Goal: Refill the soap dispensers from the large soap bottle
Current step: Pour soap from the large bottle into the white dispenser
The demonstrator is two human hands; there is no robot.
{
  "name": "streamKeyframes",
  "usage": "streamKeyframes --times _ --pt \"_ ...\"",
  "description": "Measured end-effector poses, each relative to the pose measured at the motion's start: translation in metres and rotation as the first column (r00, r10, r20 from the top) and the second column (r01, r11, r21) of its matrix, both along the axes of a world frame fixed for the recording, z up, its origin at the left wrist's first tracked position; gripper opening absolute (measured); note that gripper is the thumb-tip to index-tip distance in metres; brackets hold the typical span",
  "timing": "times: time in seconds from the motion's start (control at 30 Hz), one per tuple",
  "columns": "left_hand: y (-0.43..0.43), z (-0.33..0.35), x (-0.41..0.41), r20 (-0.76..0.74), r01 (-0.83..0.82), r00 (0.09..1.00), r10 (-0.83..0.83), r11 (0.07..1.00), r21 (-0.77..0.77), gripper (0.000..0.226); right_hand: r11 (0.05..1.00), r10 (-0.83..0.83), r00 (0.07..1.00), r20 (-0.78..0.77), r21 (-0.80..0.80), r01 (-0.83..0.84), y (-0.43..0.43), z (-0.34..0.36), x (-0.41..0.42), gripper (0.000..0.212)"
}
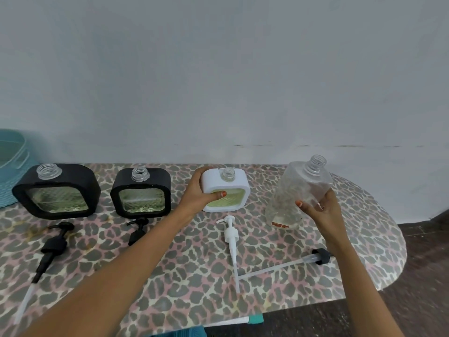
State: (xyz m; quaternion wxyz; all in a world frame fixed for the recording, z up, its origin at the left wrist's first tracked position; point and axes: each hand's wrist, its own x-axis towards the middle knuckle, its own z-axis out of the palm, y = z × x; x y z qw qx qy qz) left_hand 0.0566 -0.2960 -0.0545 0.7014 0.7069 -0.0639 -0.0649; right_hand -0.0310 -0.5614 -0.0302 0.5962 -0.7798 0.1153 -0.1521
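Curling our left fingers [216,195] round the white dispenser [228,183], we hold it upright on the worktop [170,276]; our right fingers [326,198] clasp the large bottle [298,186], tilted, uncapped, just right of it. Two black dispensers [57,190] [141,190] stand open further left.

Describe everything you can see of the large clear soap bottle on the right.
The large clear plastic soap bottle is see-through, wide at the base, narrowing to an open threaded neck with no pump. It looks almost empty, with a reddish-brown mark near the base. It leans, neck tilted rightwards, right of the white square soap dispenser; whether its base touches the leopard-print table is unclear. The right hand grips its side.
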Motion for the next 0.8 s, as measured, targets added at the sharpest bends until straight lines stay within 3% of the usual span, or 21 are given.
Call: streamKeyframes --times 0.37,0.67,0.8 --pt "0.011 0.032 -0.025 0.114 -0.009 0.993 0.000 0.997 0.076 0.080 0.989 -0.104 0.994 0.024 -0.107 0.106 0.014 0.018 -0.024 0.084" --pt "0.037 0.053 -0.065 0.196 0.005 0.980 -0.025 0.995 0.102 0.075 0.953 -0.234 0.968 0.092 -0.176 0.247 0.048 0.029 -0.069 0.070" --pt "0.062 0.054 -0.090 0.206 0.026 0.977 -0.050 0.993 0.116 0.070 0.963 -0.190 0.978 0.086 -0.177 0.203 0.083 0.024 -0.087 0.066"
